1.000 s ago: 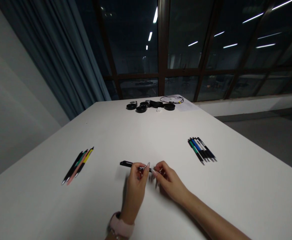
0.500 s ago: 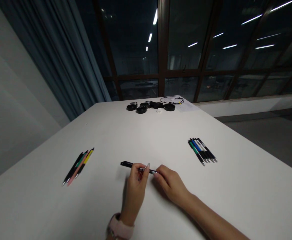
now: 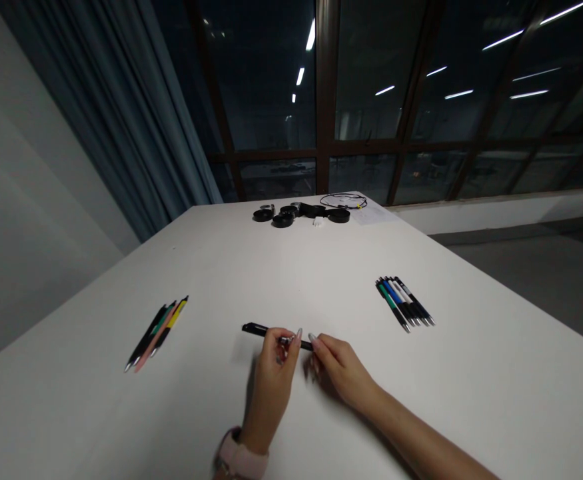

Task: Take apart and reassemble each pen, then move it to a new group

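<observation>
Black pen point(image 3: 256, 329) sits pinched in left hand point(image 3: 274, 375).

Black pen point(image 3: 255, 329) partly hidden by left fingers point(image 3: 292, 353); right forearm point(image 3: 416, 427) cut off at bottom.

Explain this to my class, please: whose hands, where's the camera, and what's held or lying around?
There's no machine, just a person's left hand and right hand, both bare. One camera, worn on the head, looks forward and down. The left hand grips a black pen; the right hand is at its right end, its fingers too blurred to judge a grip. On the white table lie a left group of pens and a right group of pens, with black round items farther off.
</observation>
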The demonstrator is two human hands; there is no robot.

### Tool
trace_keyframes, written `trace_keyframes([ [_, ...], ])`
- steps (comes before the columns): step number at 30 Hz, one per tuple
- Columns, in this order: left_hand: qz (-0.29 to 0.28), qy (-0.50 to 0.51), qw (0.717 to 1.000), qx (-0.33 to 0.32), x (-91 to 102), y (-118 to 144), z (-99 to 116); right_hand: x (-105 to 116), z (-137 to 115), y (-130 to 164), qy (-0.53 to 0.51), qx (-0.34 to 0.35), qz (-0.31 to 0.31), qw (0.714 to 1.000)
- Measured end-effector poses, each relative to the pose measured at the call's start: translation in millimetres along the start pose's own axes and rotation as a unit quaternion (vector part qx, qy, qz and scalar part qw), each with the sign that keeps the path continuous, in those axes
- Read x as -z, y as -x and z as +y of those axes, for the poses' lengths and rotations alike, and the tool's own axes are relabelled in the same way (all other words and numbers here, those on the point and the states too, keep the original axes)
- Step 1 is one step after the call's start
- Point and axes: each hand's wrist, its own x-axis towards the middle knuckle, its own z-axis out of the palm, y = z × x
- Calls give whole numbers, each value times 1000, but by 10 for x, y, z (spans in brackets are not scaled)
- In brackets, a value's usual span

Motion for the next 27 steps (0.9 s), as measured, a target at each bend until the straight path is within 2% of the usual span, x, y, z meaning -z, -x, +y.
trace_keyframes([
  [3, 3, -2, 1000, 1, 0, -8, 3, 2, -12, 1, -17, -27, -12, 999],
  [6, 9, 15, 1000, -3, -5, -21, 11, 25, -28, 17, 63, 16, 9, 998],
  [8, 9, 17, 1000, -11, -8, -25, 14, 11, -11, 15, 73, 35, 16, 997],
  [12, 4, -5, 1000, -18, 1, -15, 18, -63, 57, -17, -69, -23, -21, 997],
  [14, 2, -15, 1000, -11, 8, -10, 22, -61, 59, -21, -86, -40, -30, 995],
  [18, 6, -11, 1000, -8, 14, -8, 37, 21, -11, 15, 81, 21, 3, 996],
  [20, 2, -7, 1000, -14, 13, -9, 48, 38, -37, 34, 119, 44, 3, 992],
  [23, -1, -18, 1000, -21, 16, -9, 66, -8, -24, 39, 50, 23, -13, 998],
  [27, -3, -43, 999, -30, 37, -5, 81, -98, 44, -4, -115, -44, -34, 992],
])
